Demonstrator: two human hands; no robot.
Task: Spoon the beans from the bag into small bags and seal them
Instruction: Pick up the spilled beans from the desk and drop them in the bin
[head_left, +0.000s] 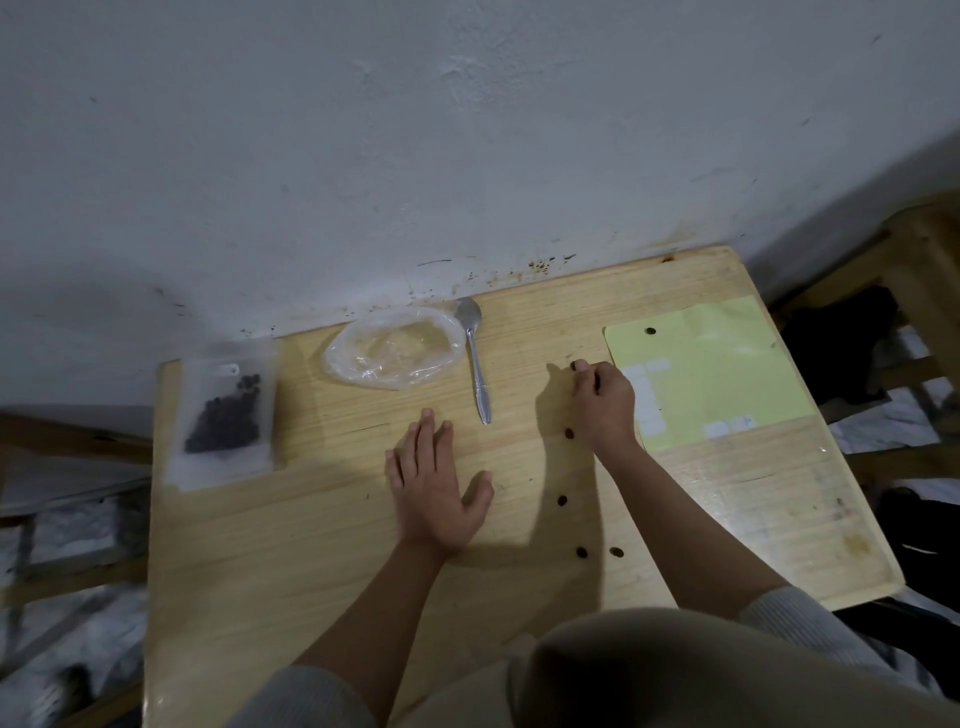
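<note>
A small frosted bag with dark beans inside lies flat at the table's left edge. A crumpled clear plastic bag sits near the wall, and a metal spoon lies just to its right. Several loose dark beans are scattered on the wooden table. My left hand rests flat on the table with straight fingers. My right hand has its fingers curled and pinches a bean at its fingertips, beside the yellow sheet.
A yellow-green sheet with small white labels lies at the table's right side, one bean on its far corner. A grey wall runs behind the table. Wooden furniture and dark cloth stand to the right.
</note>
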